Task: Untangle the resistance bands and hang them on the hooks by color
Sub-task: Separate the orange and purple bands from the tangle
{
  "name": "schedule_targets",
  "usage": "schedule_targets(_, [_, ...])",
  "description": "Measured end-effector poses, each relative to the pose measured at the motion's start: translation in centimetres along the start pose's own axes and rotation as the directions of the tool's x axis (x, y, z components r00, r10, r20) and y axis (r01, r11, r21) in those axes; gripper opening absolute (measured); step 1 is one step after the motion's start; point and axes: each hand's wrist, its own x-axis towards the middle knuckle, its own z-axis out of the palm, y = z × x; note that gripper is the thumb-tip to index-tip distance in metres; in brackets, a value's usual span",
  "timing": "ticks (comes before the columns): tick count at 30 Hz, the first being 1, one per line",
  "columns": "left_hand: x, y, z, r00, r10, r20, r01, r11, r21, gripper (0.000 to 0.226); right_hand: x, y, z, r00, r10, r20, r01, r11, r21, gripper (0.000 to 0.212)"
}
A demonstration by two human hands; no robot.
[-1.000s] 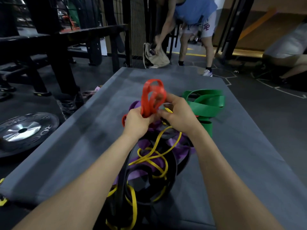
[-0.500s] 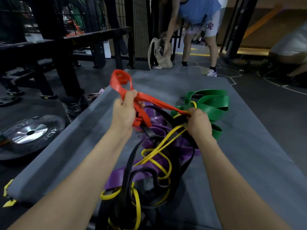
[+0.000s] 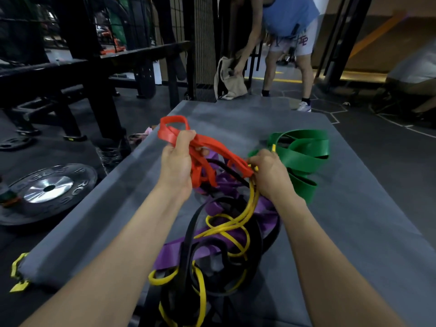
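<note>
Head view: the left hand is curled tightly round a bunch of folds of the flat orange-red rubber resistance band, its grip closed on them, with one loop standing up beyond the knuckles. From that fist a strand of the same band runs taut to the right, where the right hand pinches its end together with a strand of the thin yellow rubber resistance band, fingers curled round both. The yellow band drops from that hand and winds in loops through the heap below. The heap lies on the grey padded surface, between the two forearms: a wide purple rubber resistance band and a black rubber resistance band are knotted through each other and through the yellow one. The wide green rubber resistance band lies folded on the surface just beyond the right hand, touching the tangle.

Left of the surface a black weight plate with a shiny metal hub lies flat on the dark floor; raised letters ring it, and only "RO" can be made out. Beyond the far edge a person in a blue top and white shorts bends over a beige cloth bag; the shorts carry a dark mark, too blurred to read.
</note>
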Motion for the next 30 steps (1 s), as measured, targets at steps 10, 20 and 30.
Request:
schedule_targets(10, [0.7,0.1,-0.8,0.998,0.018,-0.062,-0.012,0.996,0.088,0.025,0.5,-2.1,-1.8,0.980,-0.175,-0.095,0.192,0.955,0.228,0.021])
schedule_targets(20, [1.6,0.6,-3.5,0.974,0.205,-0.098,-0.173,0.947,0.271,0.023,-0.1,-5.9,-3.0,0.988,-0.136,-0.069,0.152,0.848,0.508,0.051])
schedule_targets(30, [-0.3,0.9,-3.8,0.957,0.193,0.216,-0.276,0.835,0.476,0.018,-1.7,-9.0,-3.3,0.963,0.043,0.267,-0.270,0.220,0.937,0.043])
